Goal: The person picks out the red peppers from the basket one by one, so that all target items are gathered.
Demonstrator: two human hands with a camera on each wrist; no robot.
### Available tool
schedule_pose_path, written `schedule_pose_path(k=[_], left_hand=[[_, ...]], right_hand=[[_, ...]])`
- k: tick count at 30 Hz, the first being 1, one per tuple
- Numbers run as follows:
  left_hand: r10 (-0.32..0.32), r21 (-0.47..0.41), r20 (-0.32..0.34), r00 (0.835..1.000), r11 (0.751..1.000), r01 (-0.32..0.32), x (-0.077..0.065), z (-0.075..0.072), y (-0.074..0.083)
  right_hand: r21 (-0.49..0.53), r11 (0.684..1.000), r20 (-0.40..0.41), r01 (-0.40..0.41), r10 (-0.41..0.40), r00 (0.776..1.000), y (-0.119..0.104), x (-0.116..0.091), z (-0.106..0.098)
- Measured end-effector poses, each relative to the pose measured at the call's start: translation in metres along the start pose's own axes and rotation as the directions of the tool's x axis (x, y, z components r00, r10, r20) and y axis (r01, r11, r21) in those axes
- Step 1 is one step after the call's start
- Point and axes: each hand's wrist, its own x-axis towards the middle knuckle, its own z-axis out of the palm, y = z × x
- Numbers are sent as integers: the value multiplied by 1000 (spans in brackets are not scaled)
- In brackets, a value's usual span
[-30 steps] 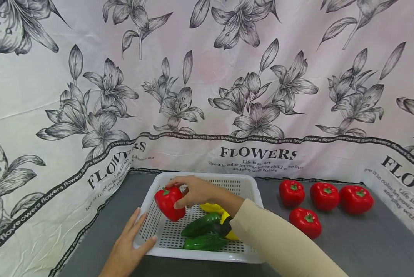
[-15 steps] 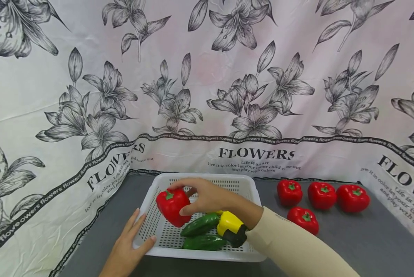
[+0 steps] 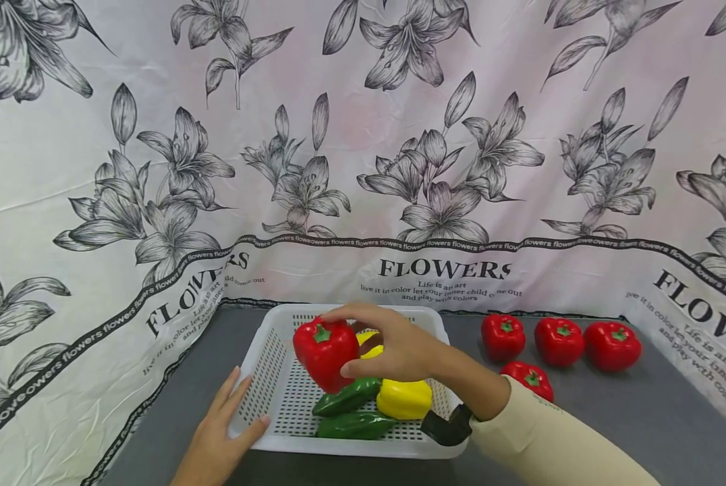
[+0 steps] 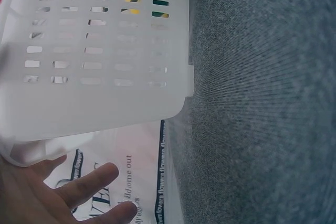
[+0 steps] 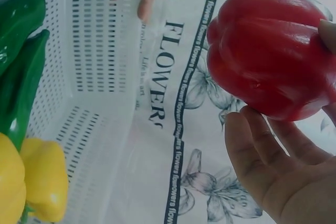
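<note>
My right hand [image 3: 396, 344] pinches a shiny red bell pepper [image 3: 326, 354] between thumb and fingers, above the left-middle part of a white perforated plastic basket [image 3: 345, 445]. In the right wrist view the red pepper's bottom lobes show clear of the basket, and the thumb lies at the frame's right edge. My left hand [image 3: 220, 422] rests at the basket's left front corner, its fingers straight and spread along the outside and its thumb at the rim. Inside the basket lie two long green peppers [image 3: 355, 426] and yellow bell peppers [image 3: 404, 399], one partly hidden behind my right hand.
Several red bell peppers [image 3: 559, 341] stand on the dark grey table [image 3: 594, 418] right of the basket; my right sleeve partly covers the nearest. A white cloth [image 3: 448, 277] printed with flowers hangs behind and at the sides. A black strap [image 3: 447, 426] sits at my right wrist.
My right hand has carried the red bell pepper rightward and slightly up over the basket, uncovering the yellow pepper. My left hand keeps its place at the corner.
</note>
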Motion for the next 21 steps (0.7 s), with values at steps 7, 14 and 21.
schedule_pose_path(k=[7,14,21], left_hand=[[1,1,6,1000,1000,-1,0,-1,0],[-3,2,19,1000,1000,3,0,-1,0],[-4,-1,23,1000,1000,4,0,-2,0]], right_hand=[[23,999,-55,39,-38,998,-6,-21,-6],[-35,995,-122,93,-96,988,-16,-41,-16],[-81,993,-195,91,-105,975,-24,-63,-32]])
